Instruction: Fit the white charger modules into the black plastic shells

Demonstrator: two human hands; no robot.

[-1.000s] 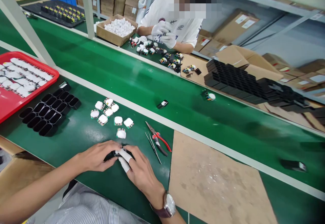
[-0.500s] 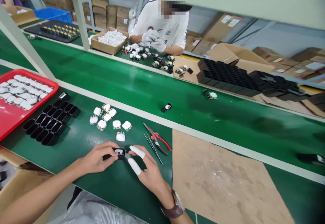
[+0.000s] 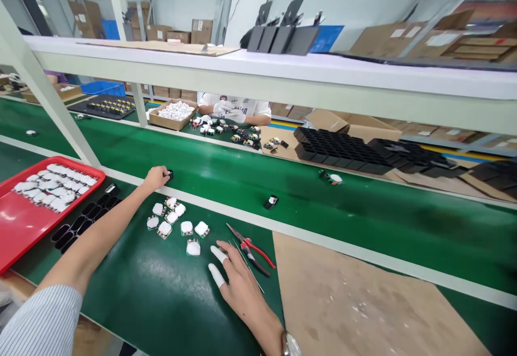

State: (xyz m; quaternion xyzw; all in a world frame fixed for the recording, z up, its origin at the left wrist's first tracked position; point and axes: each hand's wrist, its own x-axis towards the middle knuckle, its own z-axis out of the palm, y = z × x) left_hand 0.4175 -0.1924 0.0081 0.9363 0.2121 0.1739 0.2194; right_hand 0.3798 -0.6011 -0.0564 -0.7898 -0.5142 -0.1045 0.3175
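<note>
My left hand (image 3: 156,178) reaches out over the near edge of the green belt, its fingers closed on a small black plastic housing (image 3: 170,174). Close to the pliers and tweezers, my right hand (image 3: 234,275) rests over the green bench with fingers apart and nothing in them; white finger cots cover two fingertips. Red-handled long-nose pliers (image 3: 252,249) lie beside it, and the thin metal tweezers (image 3: 258,282) are partly hidden behind the hand. Several small circuit boards with white pads (image 3: 172,217) lie between my two hands. Upright black housings (image 3: 86,217) stand partly behind my left forearm.
A red tray (image 3: 24,232) of white-padded parts sits at left. Another black housing (image 3: 271,201) and a loose assembly (image 3: 334,179) lie on the green belt (image 3: 214,183). Cardboard (image 3: 343,291) covers the bench at right. Across the belt, a co-worker's gloved hands (image 3: 230,112) handle parts.
My left hand has carried the black housing forward and left from the bench to the belt. My right hand has let go of it and opened. The head view has tilted up.
</note>
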